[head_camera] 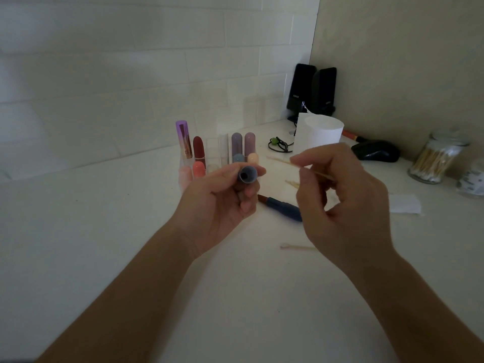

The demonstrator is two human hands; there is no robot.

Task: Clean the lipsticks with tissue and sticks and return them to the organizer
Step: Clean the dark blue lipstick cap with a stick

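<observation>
Left hand (220, 208), fingers (248, 204) around blue cap (247, 175); right hand (348, 205), fingers (301, 159) tight on a stick (279, 160); upright lipsticks (198, 149) in clear organizer (213, 153).

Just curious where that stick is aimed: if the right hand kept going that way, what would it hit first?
Likely the peach-capped lipstick: the stick in the right hand aims left, just above the cap in the left hand. Depth is unclear.
</observation>
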